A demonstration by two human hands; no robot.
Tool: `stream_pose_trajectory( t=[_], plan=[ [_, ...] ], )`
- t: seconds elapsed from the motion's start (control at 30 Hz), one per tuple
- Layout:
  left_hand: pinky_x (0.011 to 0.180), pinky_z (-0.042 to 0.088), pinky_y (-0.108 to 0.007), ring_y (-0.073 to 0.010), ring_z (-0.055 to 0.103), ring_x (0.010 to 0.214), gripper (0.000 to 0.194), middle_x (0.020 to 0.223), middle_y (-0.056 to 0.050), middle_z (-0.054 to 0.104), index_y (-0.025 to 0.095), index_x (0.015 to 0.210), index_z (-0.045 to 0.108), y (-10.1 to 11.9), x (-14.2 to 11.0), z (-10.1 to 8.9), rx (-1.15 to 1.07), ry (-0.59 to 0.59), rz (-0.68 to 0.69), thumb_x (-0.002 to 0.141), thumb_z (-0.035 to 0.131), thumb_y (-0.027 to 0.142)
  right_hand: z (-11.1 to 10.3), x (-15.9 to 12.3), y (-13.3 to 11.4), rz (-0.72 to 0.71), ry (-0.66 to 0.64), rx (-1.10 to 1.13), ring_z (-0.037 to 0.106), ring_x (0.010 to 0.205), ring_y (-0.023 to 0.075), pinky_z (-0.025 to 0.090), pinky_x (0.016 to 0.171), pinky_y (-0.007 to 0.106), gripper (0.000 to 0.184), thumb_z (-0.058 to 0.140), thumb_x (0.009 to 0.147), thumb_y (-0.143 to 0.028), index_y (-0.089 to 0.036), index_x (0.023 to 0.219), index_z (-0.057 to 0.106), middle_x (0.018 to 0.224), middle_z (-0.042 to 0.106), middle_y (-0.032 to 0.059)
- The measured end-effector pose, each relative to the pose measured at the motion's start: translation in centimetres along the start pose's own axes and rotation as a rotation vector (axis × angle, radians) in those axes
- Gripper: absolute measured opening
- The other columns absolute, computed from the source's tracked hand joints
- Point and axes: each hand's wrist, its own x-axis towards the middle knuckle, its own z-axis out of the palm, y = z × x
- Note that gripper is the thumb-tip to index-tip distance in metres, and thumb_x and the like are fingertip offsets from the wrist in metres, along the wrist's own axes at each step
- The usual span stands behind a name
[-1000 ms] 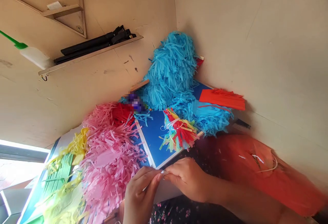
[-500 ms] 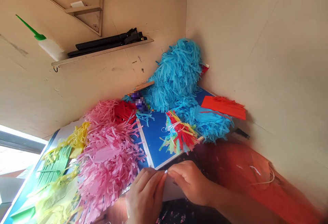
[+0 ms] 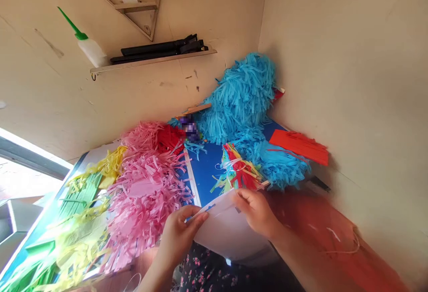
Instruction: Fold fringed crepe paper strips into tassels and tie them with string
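Observation:
A white sheet (image 3: 234, 234), which looks like paper or thin card, hangs tilted over my lap. My left hand (image 3: 182, 227) pinches its upper left edge between thumb and fingers. At the upper right edge, my right hand (image 3: 256, 209) has its fingers closed on the same sheet. Small dark marks show along the top of the sheet. Just beyond it lies a multicoloured tassel of paper strips (image 3: 242, 171) on the blue tabletop (image 3: 209, 162). Pink fringed paper (image 3: 147, 194) is heaped to the left of my left hand.
Blue fringed paper (image 3: 247, 96) is piled in the corner, with red fringed paper (image 3: 301, 146) on its right. Yellow strips (image 3: 109, 165) and green strips (image 3: 80, 191) lie at the left. A wall shelf (image 3: 154, 61) holds a glue bottle (image 3: 92, 51). An orange bag (image 3: 321, 229) sits at the right.
My hands, close together before, are now further apart, and the sheet shows broadly between them. My right hand has moved up and right. The camera view has shifted to the left.

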Motion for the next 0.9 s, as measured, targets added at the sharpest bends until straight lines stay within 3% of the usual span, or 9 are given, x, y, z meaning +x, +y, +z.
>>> stream_pose_trajectory(
  t=[0.27, 0.37, 0.53, 0.77, 0.9],
  plan=[
    [0.06, 0.043, -0.024, -0.0173, 0.06, 0.067, 0.032, 0.07, -0.003, 0.07, 0.018, 0.068, 0.069, -2.6, 1.2, 1.6, -0.172, -0.064, -0.077, 0.073, 0.072, 0.05, -0.1, -0.3, 1.7, 0.057, -0.12, 0.012, 0.033, 0.057, 0.0114, 0.027, 0.053, 0.025, 0.043, 0.047, 0.093, -0.05, -0.021, 0.063, 0.038, 0.059, 0.034, -0.005],
    [0.065, 0.046, -0.026, -0.0198, 0.064, 0.075, 0.033, 0.081, -0.005, 0.075, 0.018, 0.08, 0.076, -2.7, 1.4, 1.4, -0.166, -0.122, -0.11, 0.073, 0.072, 0.05, -0.1, -0.4, 1.6, 0.051, -0.117, 0.014, 0.034, 0.058, 0.0117, 0.028, 0.054, 0.025, 0.042, 0.046, 0.094, -0.049, -0.021, 0.064, 0.04, 0.06, 0.035, -0.0048],
    [0.07, 0.048, -0.028, -0.0228, 0.067, 0.081, 0.044, 0.086, -0.008, 0.078, 0.018, 0.084, 0.08, -2.2, 1.5, 1.0, -0.085, -0.178, -0.063, 0.083, 0.06, 0.057, 0.0, -0.4, 1.4, 0.027, -0.122, -0.009, 0.035, 0.058, 0.0119, 0.028, 0.055, 0.026, 0.043, 0.044, 0.095, -0.05, -0.021, 0.064, 0.039, 0.06, 0.035, -0.0044],
    [0.065, 0.045, -0.026, -0.0207, 0.066, 0.074, 0.043, 0.082, -0.007, 0.077, 0.016, 0.085, 0.079, -2.9, 1.9, 0.9, -0.061, -0.222, -0.039, 0.083, 0.061, 0.055, 0.2, -0.5, 1.5, 0.053, -0.125, 0.012, 0.035, 0.059, 0.012, 0.027, 0.055, 0.026, 0.043, 0.047, 0.094, -0.051, -0.02, 0.064, 0.042, 0.061, 0.036, -0.004],
    [0.061, 0.041, -0.024, -0.018, 0.062, 0.068, 0.045, 0.074, -0.006, 0.073, 0.016, 0.074, 0.076, -2.6, 1.9, 0.7, -0.028, -0.27, 0.018, 0.086, 0.058, 0.055, 0.2, -0.5, 1.2, 0.073, -0.124, 0.028, 0.034, 0.059, 0.0122, 0.027, 0.055, 0.026, 0.046, 0.047, 0.094, -0.053, -0.02, 0.063, 0.04, 0.061, 0.035, -0.0039]
  ],
)
